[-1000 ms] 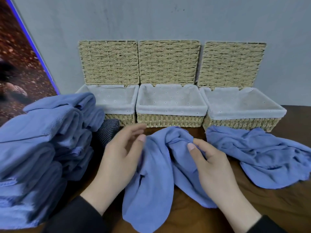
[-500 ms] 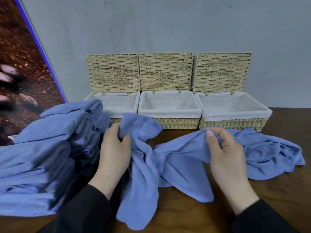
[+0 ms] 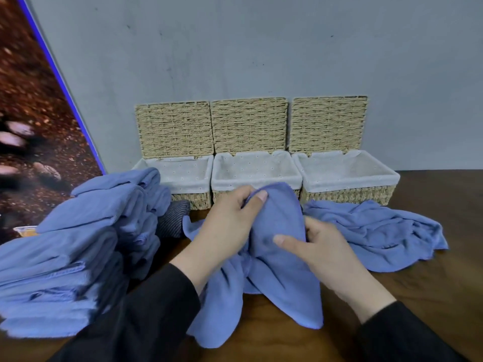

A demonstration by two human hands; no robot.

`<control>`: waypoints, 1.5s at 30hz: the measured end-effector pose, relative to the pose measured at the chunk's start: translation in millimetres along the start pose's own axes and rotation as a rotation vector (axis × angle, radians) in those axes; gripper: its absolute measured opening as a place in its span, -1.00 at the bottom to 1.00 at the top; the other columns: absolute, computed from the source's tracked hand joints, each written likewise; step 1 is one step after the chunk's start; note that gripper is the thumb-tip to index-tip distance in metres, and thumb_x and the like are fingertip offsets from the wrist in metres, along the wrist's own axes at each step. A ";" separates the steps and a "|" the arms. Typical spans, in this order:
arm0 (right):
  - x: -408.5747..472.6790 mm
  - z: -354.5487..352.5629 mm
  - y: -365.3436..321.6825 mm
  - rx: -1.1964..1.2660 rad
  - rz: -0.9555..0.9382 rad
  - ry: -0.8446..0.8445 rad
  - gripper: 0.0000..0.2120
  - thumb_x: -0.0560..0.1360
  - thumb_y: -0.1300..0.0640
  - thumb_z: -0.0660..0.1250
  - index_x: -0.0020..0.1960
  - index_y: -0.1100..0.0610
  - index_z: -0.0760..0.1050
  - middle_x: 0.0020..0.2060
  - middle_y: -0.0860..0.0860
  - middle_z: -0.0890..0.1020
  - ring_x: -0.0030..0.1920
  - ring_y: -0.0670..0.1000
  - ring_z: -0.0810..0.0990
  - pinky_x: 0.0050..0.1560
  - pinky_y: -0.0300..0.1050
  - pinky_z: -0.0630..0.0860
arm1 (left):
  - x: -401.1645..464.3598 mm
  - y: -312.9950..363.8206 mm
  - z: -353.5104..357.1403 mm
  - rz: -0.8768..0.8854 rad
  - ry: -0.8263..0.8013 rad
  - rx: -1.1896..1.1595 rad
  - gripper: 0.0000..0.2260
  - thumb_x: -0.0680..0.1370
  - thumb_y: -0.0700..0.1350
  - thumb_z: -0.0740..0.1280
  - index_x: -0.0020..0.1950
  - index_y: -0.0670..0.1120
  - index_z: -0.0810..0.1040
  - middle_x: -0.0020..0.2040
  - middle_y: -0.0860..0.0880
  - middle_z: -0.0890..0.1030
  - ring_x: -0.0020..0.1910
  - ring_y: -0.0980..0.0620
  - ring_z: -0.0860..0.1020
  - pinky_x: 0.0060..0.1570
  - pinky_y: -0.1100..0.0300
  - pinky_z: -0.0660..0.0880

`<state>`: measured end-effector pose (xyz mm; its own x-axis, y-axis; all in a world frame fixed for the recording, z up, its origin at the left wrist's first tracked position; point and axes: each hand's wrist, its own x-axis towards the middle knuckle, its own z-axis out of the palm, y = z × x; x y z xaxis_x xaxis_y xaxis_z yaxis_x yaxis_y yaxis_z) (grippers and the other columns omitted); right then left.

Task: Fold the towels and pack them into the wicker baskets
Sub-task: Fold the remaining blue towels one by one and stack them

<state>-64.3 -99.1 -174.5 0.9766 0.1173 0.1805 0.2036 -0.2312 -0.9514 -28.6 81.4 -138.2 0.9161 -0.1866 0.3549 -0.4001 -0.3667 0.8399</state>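
Note:
A crumpled blue towel (image 3: 277,278) is bunched up on the brown table in front of me. My left hand (image 3: 227,223) pinches its raised top edge. My right hand (image 3: 318,249) grips the towel's right side, thumb across the front. Three wicker baskets stand in a row against the wall, lids open and white liners showing nothing inside: left basket (image 3: 193,197), middle basket (image 3: 256,176), right basket (image 3: 347,194). A second loose blue towel (image 3: 376,231) lies spread to the right, before the right basket.
A tall pile of blue towels (image 3: 78,246) fills the left of the table. A dark striped cloth (image 3: 172,218) sits behind it. A small orange-rimmed container (image 3: 26,230) peeks out at far left. Grey wall (image 3: 261,48) stands behind the baskets.
Both hands have come together at the middle, gathering the towel into a raised bunch. Before, they held it stretched apart. The view has pulled back.

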 end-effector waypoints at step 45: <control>-11.4 -57.5 -67.0 -0.224 0.092 0.473 -0.75 0.64 0.05 0.31 -0.07 0.19 0.62 -0.42 0.12 0.67 -0.38 0.02 0.67 -0.21 -0.06 0.61 | 1.8 4.6 -102.6 -0.327 0.191 0.096 -0.69 0.66 -0.10 0.24 -0.28 -0.14 0.38 -0.47 -0.15 0.44 -0.62 -0.03 0.38 -0.58 0.25 0.24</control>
<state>-85.1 -140.5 -98.4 0.9051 -0.3501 0.2413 0.0751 -0.4269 -0.9012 -26.1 172.9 -91.5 0.9806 0.1239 0.1520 -0.0781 -0.4641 0.8823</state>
